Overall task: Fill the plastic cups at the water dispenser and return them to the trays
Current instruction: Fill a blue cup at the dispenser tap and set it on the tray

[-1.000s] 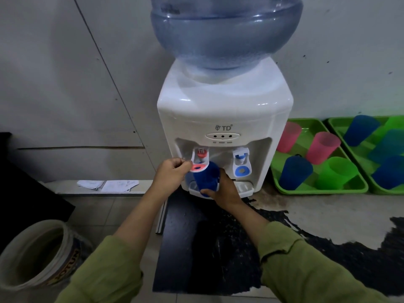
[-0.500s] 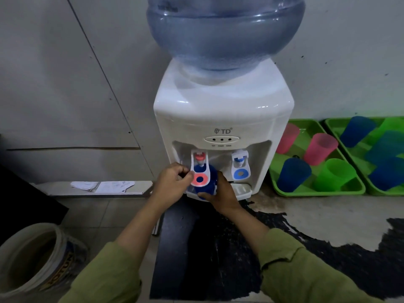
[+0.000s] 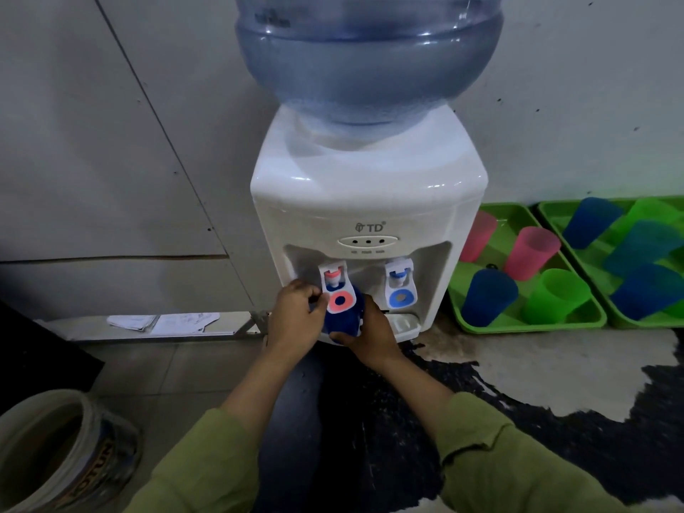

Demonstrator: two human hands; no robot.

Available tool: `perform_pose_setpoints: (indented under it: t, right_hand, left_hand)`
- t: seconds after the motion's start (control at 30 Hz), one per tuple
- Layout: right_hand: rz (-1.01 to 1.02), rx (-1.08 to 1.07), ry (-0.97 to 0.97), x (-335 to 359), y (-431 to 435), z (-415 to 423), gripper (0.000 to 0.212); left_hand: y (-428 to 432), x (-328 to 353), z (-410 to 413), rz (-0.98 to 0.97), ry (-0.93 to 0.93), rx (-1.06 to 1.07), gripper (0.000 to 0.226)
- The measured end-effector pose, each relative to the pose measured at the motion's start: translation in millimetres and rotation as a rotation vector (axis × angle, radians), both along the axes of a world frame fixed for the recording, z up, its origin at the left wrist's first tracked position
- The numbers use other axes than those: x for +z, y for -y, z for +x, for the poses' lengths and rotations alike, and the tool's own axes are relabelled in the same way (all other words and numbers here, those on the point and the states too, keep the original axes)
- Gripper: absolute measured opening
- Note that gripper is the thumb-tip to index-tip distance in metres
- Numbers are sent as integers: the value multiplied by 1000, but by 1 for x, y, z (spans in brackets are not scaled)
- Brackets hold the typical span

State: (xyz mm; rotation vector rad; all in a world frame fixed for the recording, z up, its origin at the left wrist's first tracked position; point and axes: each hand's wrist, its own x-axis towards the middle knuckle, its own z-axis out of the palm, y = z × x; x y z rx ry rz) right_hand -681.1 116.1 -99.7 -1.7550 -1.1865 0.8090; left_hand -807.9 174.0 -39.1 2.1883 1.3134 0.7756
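The right hand [image 3: 372,336] grips the blue cup [image 3: 342,318], the left hand [image 3: 296,318] pinches the red tap [image 3: 336,290]; hold the cup upright beneath it.

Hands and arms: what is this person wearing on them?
The left sleeve and right sleeve are loose olive-green cloth, stopping short of the wrists; the right has a folded cuff. The left hand and right hand are bare: no gloves, rings or watch show.
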Motion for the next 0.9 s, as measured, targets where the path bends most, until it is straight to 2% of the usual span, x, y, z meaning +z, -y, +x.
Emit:
perform_pose_setpoints:
  t: [0.27, 0.43, 0.67, 0.9]
  right_hand:
    - [-47, -84, 96, 11, 15, -2, 67]
    - [-37, -106, 32, 6, 33, 0, 76]
    - [-35, -111, 24, -1, 60, 7, 79]
    - [-23, -150, 61, -2, 97, 38, 74]
  left_hand:
    - [7, -7, -1, -95, 123, 96, 8]
    - [24, -17, -7, -115, 217, 119, 5]
    - [51, -41, -14, -189, 211, 122, 8]
    - [75, -61, 8, -271, 163, 32, 10]
